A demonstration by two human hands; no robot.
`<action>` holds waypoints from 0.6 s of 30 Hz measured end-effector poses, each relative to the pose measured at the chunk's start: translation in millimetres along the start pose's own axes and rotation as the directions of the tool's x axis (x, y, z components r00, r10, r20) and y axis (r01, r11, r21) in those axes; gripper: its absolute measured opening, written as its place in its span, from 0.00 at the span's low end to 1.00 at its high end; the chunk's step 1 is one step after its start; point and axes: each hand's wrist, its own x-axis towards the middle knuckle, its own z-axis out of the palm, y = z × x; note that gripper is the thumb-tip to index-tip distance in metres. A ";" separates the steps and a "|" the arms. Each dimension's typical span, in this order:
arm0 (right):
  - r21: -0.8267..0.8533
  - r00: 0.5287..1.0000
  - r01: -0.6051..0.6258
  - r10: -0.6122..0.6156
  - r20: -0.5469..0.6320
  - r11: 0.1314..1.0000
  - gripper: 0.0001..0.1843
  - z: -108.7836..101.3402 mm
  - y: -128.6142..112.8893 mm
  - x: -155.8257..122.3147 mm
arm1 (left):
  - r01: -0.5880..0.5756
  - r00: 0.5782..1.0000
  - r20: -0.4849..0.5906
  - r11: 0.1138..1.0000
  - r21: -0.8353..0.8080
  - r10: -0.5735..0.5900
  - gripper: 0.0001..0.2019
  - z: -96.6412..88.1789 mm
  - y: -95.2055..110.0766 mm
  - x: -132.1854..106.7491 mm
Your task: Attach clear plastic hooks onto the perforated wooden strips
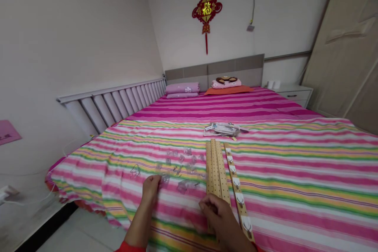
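Note:
My left hand (151, 186) has its fingers closed at the edge of a small clear plastic bag (165, 178) with shiny bits inside. Several similar little bags (181, 159) lie scattered just beyond it. My right hand (215, 212) is curled with thumb and fingers together; what they hold, if anything, I cannot make out. It is over the near part of some perforated wooden strips (216, 169), which lie side by side. Right of these lies another wooden strip (234, 172), carrying a row of white-backed hooks (239, 198).
A striped sheet (295, 173) covers the bed. Beyond the strips lies a clear plastic package (224, 128). A small wire-like tangle (135, 171) rests at the left. A radiator (112, 104) lines the left wall; folded bedding (183, 88) sits by the headboard (236, 67).

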 end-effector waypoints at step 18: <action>-0.618 0.966 0.257 -0.216 0.142 0.743 0.10 86.5 19.1 22.3 | -0.052 0.981 -0.181 0.815 -0.577 -0.065 0.03 11.7 -23.1 -39.4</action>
